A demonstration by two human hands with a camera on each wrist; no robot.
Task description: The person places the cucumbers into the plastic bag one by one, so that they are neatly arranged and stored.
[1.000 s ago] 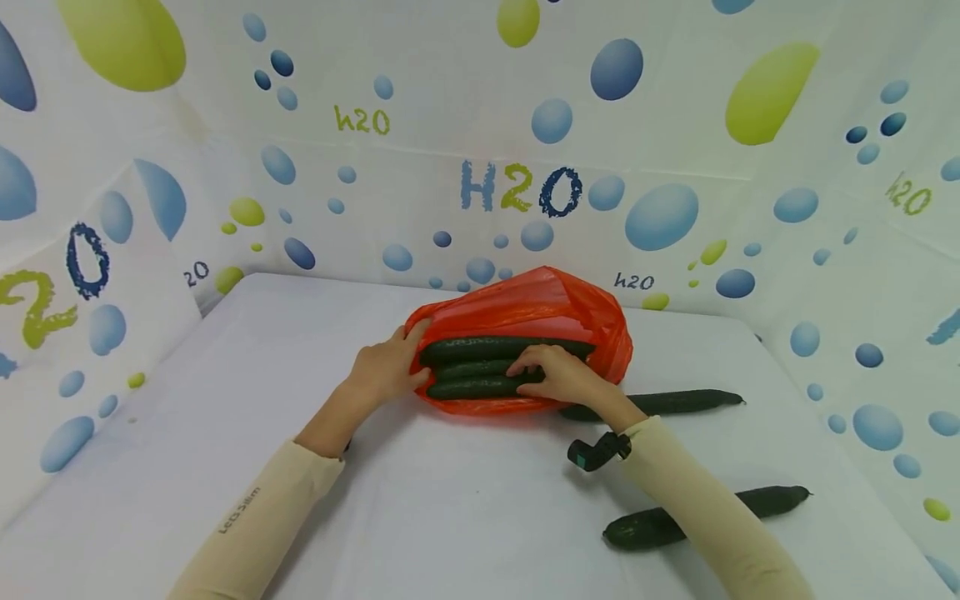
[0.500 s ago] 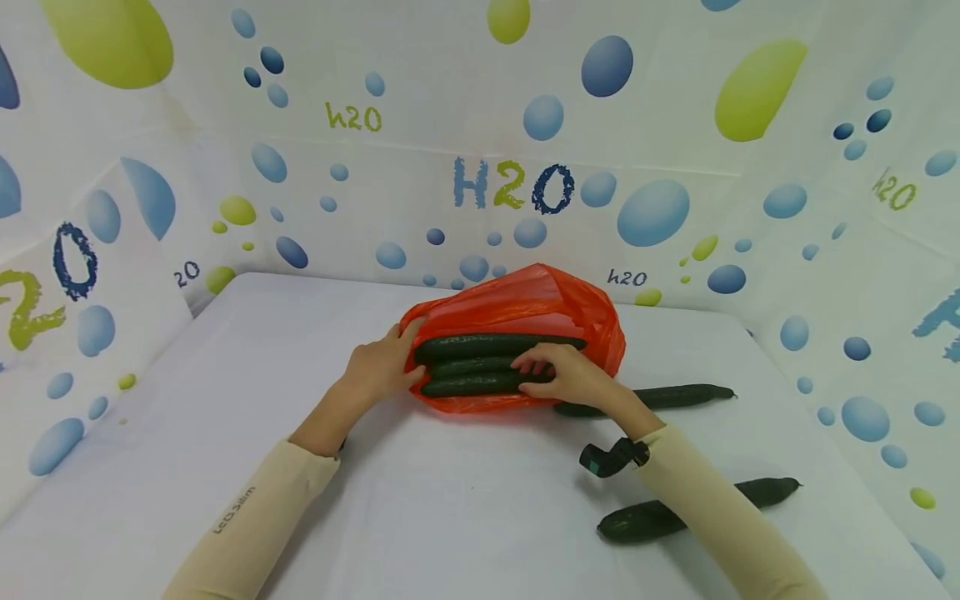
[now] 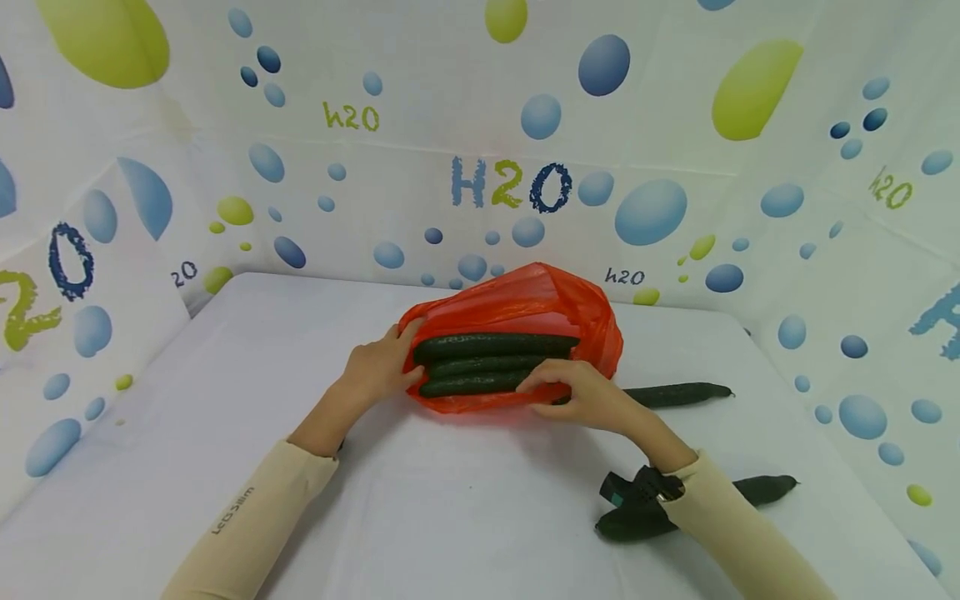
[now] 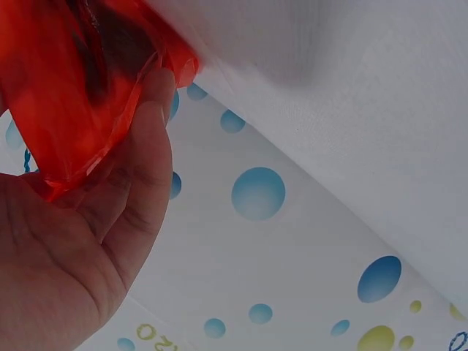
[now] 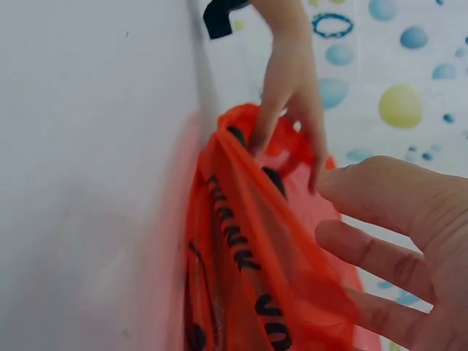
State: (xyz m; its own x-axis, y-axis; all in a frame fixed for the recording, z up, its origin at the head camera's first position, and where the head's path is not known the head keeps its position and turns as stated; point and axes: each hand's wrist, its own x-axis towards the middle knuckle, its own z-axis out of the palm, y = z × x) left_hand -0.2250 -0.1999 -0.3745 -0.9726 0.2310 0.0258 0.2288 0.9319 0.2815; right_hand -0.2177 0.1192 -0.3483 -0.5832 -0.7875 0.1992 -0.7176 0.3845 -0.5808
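Observation:
A red plastic bag (image 3: 517, 292) lies on its side in the head view, its mouth facing me. Three dark green cucumbers (image 3: 487, 343) show side by side inside it. My left hand (image 3: 375, 368) grips the left edge of the mouth; in the left wrist view, its fingers (image 4: 146, 175) run along the red film. At the lower right rim is my right hand (image 3: 581, 393), its fingers loosely bent and apart. The right wrist view shows these fingers (image 5: 373, 256) right at the printed bag wall (image 5: 248, 219), with no cucumber between them.
One cucumber (image 3: 682, 395) lies right of the bag, partly behind my right hand. Another cucumber (image 3: 768, 490) lies nearer, under my right forearm and its black wrist camera (image 3: 637, 487). Beyond the white tabletop (image 3: 420, 517) stands a backdrop (image 3: 315, 225) printed with drops.
My right hand has drawn back from over the cucumbers in the bag, toward me and to the right rim. The left hand stays at the bag's left edge; the view has shifted slightly.

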